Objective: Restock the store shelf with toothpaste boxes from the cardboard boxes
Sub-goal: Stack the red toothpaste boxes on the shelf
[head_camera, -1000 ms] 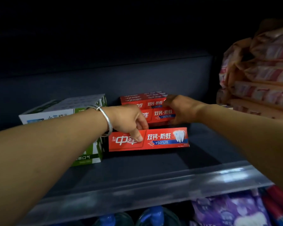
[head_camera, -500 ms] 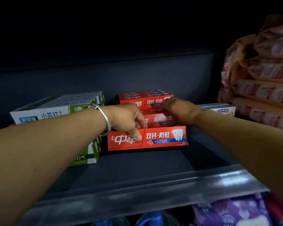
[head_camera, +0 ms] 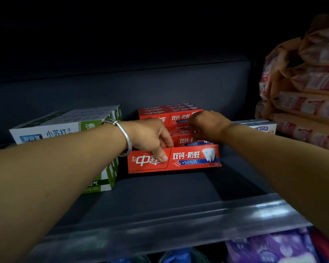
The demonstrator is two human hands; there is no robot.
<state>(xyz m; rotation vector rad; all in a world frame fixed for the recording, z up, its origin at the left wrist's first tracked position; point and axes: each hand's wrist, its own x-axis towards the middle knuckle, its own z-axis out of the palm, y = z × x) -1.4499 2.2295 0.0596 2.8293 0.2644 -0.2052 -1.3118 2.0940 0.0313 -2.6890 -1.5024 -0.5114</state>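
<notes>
Head view. Against the frame half a second earlier, both hands hold nearly the same posts; the right hand (head_camera: 210, 126) has shifted slightly, and the blue-and-white box (head_camera: 260, 128) behind it stays exposed.

The left hand (head_camera: 150, 138), a silver metal bangle (head_camera: 124, 138) on its wrist, pinches the front red rectangular cardboard toothpaste box (head_camera: 188, 158): thumb pressed on the printed face, fingers curled over the top edge. That box stands on its long edge on the dark grey shelf (head_camera: 160, 188), touching the stack of matching red toothpaste boxes (head_camera: 169, 115) directly behind it. The right hand rests on this stack with fingers curled down; whether they grip a box cannot be determined.

The right fingertips are hidden. The middle red boxes are largely covered by both hands. The left arm masks part of the white-and-green cardboard cartons (head_camera: 65, 128). Pink wrapped packs (head_camera: 308, 103) at right are blurred, and the purple packets (head_camera: 264, 247) below are cut off.

Legible print: "中华", "双钙·防蛀", "+50%钙" on the front box; "小苏打" on the white carton.
</notes>
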